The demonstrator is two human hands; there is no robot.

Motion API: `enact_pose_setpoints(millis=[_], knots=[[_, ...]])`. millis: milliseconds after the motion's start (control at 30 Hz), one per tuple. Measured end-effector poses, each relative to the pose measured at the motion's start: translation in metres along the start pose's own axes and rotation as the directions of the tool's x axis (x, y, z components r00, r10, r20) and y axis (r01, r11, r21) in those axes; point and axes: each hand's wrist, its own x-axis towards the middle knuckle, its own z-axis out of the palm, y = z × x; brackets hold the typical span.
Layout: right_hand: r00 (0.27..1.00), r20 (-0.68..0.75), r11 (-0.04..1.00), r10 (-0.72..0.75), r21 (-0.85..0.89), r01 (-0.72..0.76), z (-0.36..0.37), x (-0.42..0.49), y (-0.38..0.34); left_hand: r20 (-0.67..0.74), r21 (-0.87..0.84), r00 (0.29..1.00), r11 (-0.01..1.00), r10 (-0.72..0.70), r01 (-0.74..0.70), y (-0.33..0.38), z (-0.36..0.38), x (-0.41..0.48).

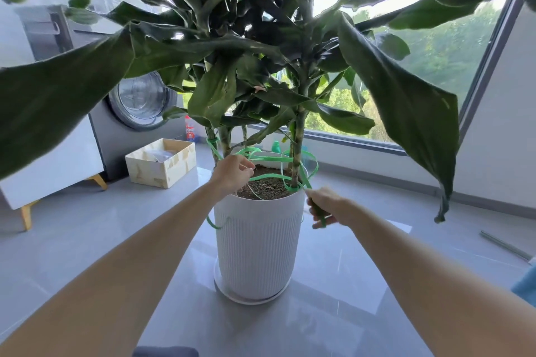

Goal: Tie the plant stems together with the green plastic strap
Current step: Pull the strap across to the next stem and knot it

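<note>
Left hand pinching, right hand gripping, we hold the green plastic strap looped slack round the stems at 12 o'clock; cinching and knotting remain.

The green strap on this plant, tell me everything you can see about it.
The green plastic strap is a thin, flat, glossy ribbon, not pulled tight. It is wound around the left stem, curls in slack loops above the soil around the right stem, and one loop hangs outside the white pot. The left hand pinches it over the soil; the right hand grips a length by the pot's rim.
</note>
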Motion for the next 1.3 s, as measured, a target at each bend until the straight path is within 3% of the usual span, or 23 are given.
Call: enact_pose_setpoints(millis=[100, 200, 300, 433, 600, 733, 967, 1167, 1300], knots=[[0.989, 0.088, 0.99, 0.121, 0.062, -0.127, -0.001, -0.003, 0.002, 0.001, 0.059, 1.0, 0.998, -0.005, 0.005, -0.004, -0.001, -0.006], [0.935, 0.28, 0.974, 0.217, -0.129, -0.188, 0.001, -0.008, 0.002, 0.02, 0.129, 1.0, 0.992, -0.013, 0.01, -0.007, -0.005, -0.012], [0.88, 0.386, 0.937, 0.277, -0.313, -0.158, 0.007, -0.015, 0.003, 0.04, 0.164, 0.998, 0.986, -0.043, 0.035, -0.012, -0.009, -0.016], [0.909, 0.338, 0.805, 0.244, -0.593, 0.004, 0.019, -0.019, 0.006, 0.061, 0.135, 0.995, 0.988, -0.082, 0.073, -0.016, -0.011, -0.017], [0.878, 0.443, 0.862, 0.18, -0.502, 0.076, 0.033, -0.016, 0.014, 0.103, -0.037, 0.99, 0.994, -0.096, 0.1, -0.008, 0.0, -0.011], [0.855, 0.497, 0.88, 0.145, -0.46, 0.119, 0.041, -0.014, 0.017, 0.237, -0.167, 0.964, 0.972, -0.121, 0.163, 0.01, 0.015, -0.007], [0.805, 0.572, 0.897, 0.155, -0.423, 0.128, 0.041, -0.012, 0.017, 0.491, -0.224, 0.861, 0.935, -0.135, 0.274, 0.035, 0.048, 0.002], [0.851, 0.502, 0.857, 0.155, -0.497, 0.137, 0.036, -0.008, 0.022, 0.45, -0.379, 0.883, 0.868, -0.13, 0.321, 0.034, 0.048, 0.005], [0.926, 0.376, 0.818, 0.029, -0.542, 0.194, 0.034, -0.003, 0.021, 0.425, -0.44, 0.884, 0.809, -0.195, 0.39, 0.033, 0.036, 0.003]])
